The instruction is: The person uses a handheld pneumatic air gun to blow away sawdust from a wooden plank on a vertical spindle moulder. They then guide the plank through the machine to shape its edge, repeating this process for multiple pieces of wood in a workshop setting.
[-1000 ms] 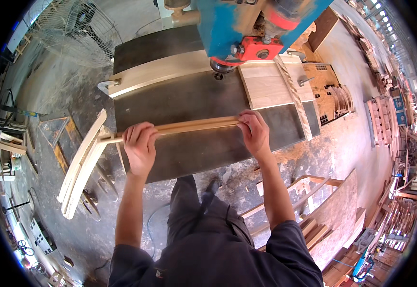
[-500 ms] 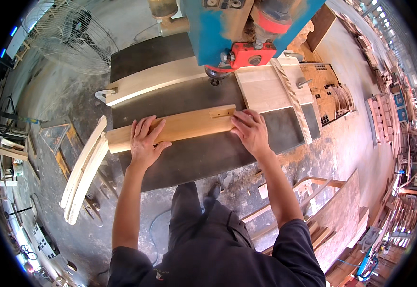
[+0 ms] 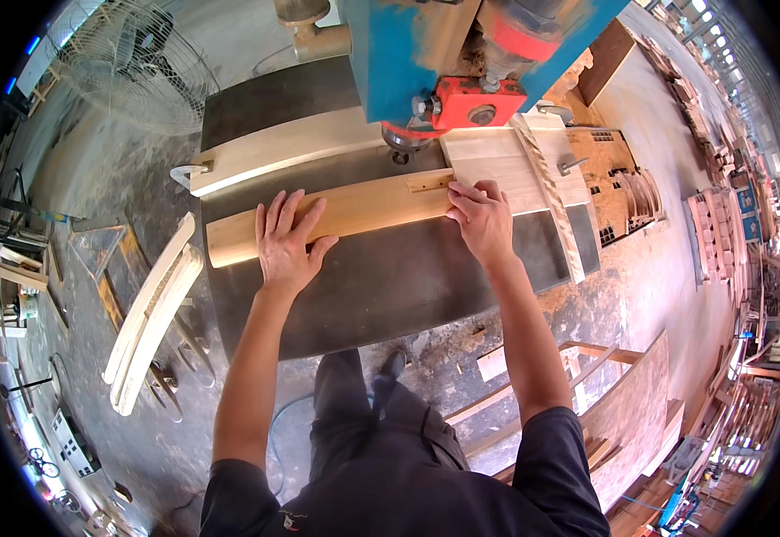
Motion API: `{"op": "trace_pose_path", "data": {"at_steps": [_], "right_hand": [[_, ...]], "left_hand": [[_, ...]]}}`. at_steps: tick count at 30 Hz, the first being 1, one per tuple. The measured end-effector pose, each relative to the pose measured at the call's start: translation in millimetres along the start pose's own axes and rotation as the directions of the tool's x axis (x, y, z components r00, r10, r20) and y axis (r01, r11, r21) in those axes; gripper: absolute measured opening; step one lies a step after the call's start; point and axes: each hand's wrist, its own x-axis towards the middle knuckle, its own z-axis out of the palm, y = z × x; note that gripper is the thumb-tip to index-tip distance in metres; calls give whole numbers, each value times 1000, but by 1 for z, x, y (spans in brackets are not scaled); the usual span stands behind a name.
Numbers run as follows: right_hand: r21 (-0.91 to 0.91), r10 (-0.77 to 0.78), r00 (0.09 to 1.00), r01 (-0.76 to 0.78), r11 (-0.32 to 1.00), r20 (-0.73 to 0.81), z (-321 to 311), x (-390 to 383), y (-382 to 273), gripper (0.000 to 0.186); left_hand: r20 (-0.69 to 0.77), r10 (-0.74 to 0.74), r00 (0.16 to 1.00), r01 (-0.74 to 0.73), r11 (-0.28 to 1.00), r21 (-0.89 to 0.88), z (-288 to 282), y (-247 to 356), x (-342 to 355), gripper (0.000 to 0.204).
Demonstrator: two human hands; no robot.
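A long light wooden board (image 3: 354,208) with a slot near its right end lies on the dark machine table (image 3: 363,295), beneath the drill head (image 3: 406,139) of a blue and red machine (image 3: 478,104). My left hand (image 3: 289,240) rests on the board's left part, open, with fingers spread over the top and thumb along the near edge. My right hand (image 3: 481,219) is closed on the right end, fingers bent and pinching. Behind the board runs a pale wooden fence (image 3: 282,143). To the right sit a pale wooden panel (image 3: 480,166) and a diagonal strip (image 3: 551,197).
Curved pale pieces (image 3: 148,322) stand on a support at the left. A caged fan (image 3: 135,63) is at the upper left. At the lower right are a wooden frame and a large leaning panel (image 3: 627,412). Stacked timber (image 3: 712,237) lines the far right.
The board has been turned from narrow edge to broad face up and moved away from me, nearer the fence and drill head. My left fingers have spread out over it.
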Motion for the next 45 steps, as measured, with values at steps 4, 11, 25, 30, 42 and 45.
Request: {"op": "trace_pose_path", "data": {"at_steps": [4, 11, 25, 30, 42, 45], "right_hand": [[106, 16, 1000, -16, 994, -4, 9, 10, 3, 30], [109, 6, 1000, -4, 994, -20, 15, 23, 5, 29], [170, 5, 999, 0, 985, -33, 28, 27, 15, 34], [124, -17, 1000, 20, 992, -24, 26, 28, 16, 36], [167, 18, 1000, -16, 986, -8, 27, 33, 15, 36], [186, 10, 999, -2, 983, -42, 29, 33, 14, 33]], "left_hand": [[-28, -15, 999, 15, 1000, -9, 7, -1, 8, 60], [-51, -37, 998, 37, 999, -5, 16, -7, 19, 61], [-81, -53, 995, 51, 998, -29, 21, -9, 27, 60], [-81, -57, 995, 55, 998, -34, 22, -9, 29, 60], [-91, -53, 994, 51, 999, -18, 24, -12, 34, 60], [-78, -60, 995, 58, 998, -33, 22, -11, 34, 61]]}}
